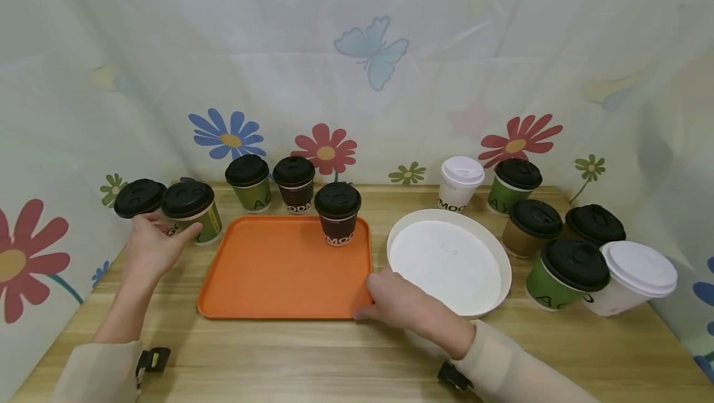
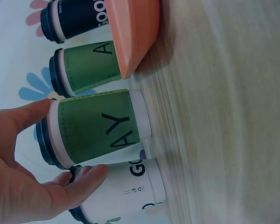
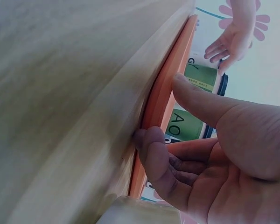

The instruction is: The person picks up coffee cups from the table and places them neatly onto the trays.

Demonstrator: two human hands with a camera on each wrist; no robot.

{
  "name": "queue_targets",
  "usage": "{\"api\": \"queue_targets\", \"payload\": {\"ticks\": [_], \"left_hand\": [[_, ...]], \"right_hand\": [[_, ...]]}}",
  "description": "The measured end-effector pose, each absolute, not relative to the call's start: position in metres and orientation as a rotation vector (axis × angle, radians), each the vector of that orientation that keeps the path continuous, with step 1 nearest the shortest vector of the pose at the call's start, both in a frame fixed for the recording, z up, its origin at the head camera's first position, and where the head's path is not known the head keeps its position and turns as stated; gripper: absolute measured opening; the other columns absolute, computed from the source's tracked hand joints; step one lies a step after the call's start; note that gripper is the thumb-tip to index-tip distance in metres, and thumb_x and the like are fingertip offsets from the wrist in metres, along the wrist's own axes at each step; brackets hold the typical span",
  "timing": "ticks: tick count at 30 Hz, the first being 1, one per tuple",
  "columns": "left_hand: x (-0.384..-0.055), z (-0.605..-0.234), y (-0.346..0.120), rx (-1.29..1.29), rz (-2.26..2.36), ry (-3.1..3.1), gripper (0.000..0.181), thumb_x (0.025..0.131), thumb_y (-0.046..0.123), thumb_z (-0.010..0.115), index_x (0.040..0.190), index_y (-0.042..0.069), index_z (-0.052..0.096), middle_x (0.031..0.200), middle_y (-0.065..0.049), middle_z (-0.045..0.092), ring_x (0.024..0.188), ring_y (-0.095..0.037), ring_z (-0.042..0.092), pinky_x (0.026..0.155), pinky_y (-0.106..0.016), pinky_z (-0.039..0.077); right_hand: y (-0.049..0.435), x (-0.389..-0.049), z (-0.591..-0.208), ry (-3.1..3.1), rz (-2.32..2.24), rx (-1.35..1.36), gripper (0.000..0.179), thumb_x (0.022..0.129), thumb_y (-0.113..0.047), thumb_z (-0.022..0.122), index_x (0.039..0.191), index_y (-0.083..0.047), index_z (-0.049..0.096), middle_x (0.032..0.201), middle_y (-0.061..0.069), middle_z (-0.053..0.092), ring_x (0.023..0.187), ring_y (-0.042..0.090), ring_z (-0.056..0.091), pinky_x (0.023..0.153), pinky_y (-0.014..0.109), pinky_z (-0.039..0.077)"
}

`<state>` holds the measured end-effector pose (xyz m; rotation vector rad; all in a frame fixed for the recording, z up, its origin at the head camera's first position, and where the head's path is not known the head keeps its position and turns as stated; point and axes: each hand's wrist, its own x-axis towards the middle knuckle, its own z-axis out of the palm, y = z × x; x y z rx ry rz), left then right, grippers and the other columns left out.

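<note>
My left hand (image 1: 153, 248) is at the left, its fingers spread beside a green paper cup (image 2: 98, 126) with a black lid. In the left wrist view the thumb is at that cup's lid edge, while the other fingers overlap a white cup (image 2: 126, 193) with a black lid. My right hand (image 1: 409, 304) grips the right front corner of an orange tray (image 1: 279, 273). Its thumb (image 3: 191, 93) lies over the rim and the curled fingers are at the outer side. A dark brown cup (image 1: 338, 223) with a black lid stands on the tray's back right corner.
Behind the tray stand another green cup (image 1: 253, 195) and another dark cup (image 1: 295, 195). Right of the tray lies a round white tray (image 1: 452, 266). Around it stand several lidded cups, including a white one (image 1: 460, 186) and a brown one (image 1: 527, 235). A patterned curtain (image 1: 435, 93) hangs behind.
</note>
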<state>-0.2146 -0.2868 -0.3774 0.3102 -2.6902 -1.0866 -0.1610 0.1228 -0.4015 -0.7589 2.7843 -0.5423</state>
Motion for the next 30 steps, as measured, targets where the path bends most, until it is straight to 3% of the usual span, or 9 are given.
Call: {"api": "queue_targets", "payload": {"ticks": [3,5,18,30], "left_hand": [[-0.216,-0.377,-0.289,0.305,-1.134,-2.727,0.096,0.095,0.049,0.07,0.147,-0.016,0.022,0.135,-0.04,0.038,0.107,-0.049,0.048,0.08,-0.055,0.045],[-0.219,-0.376,-0.291,0.305,-1.165,-2.737,0.099,0.095,0.05,0.069,0.151,-0.015,0.019,0.142,-0.042,0.033,0.114,-0.052,0.046,0.085,-0.06,0.045],[-0.238,-0.377,-0.287,0.304,-1.417,-2.665,0.104,0.096,0.037,0.072,0.155,-0.013,0.003,0.152,-0.045,0.02,0.139,-0.059,0.026,0.11,-0.066,0.031],[-0.243,-0.38,-0.282,0.303,-1.464,-2.566,0.093,0.096,0.03,0.073,0.153,-0.013,0.014,0.149,-0.041,0.028,0.136,-0.054,0.034,0.111,-0.061,0.032]], "right_hand": [[0.123,-0.161,-0.401,2.787,-0.533,-0.76,0.041,0.085,-0.03,0.087,0.064,-0.013,0.056,0.061,-0.002,0.049,0.053,0.011,0.043,0.049,0.028,0.04],[0.123,-0.161,-0.401,2.786,-0.53,-0.755,0.041,0.085,-0.03,0.086,0.064,-0.013,0.056,0.061,-0.002,0.049,0.053,0.011,0.043,0.048,0.029,0.04],[0.122,-0.16,-0.4,2.782,-0.537,-0.747,0.04,0.085,-0.03,0.087,0.065,-0.011,0.058,0.06,-0.003,0.047,0.053,0.011,0.042,0.048,0.028,0.04],[0.123,-0.16,-0.402,2.766,-0.547,-0.734,0.038,0.085,-0.029,0.086,0.067,-0.011,0.059,0.06,-0.003,0.048,0.052,0.01,0.043,0.049,0.026,0.039]]}}
